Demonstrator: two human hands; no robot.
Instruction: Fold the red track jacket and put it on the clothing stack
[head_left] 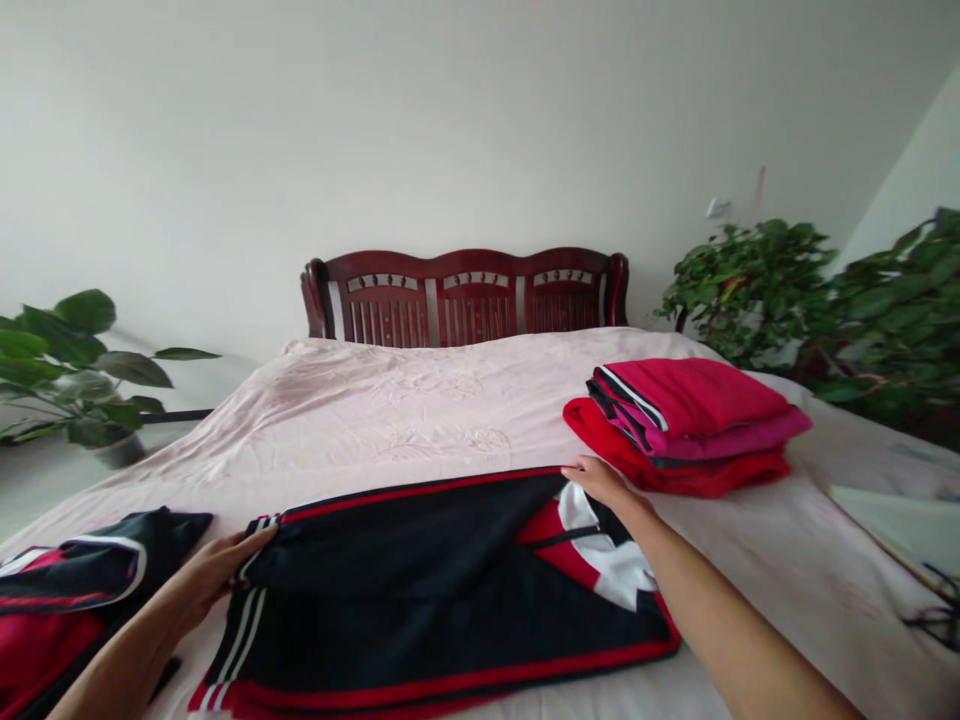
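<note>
A dark navy track jacket [390,580] with red edging lies flat across the near part of the bed. White stripes run along its hem at the left, and a red and white patch shows at its right end. My left hand [217,565] grips the striped hem, thumb on top, its other fingers partly hidden. At the far right corner, my right hand [598,480] pinches the red-trimmed edge. Left of my left arm lies a crumpled heap of dark and red clothes [56,610]. Just beyond my right hand sits a stack of folded red and pink clothes [697,400].
A pale pink sheet [360,405] covers the bed, which has a dark red wooden headboard [477,300] against the wall. Potted plants stand at the left [90,370] and right [757,280]. A pale flat object [892,530] and thin black cords [934,615] lie at the right edge.
</note>
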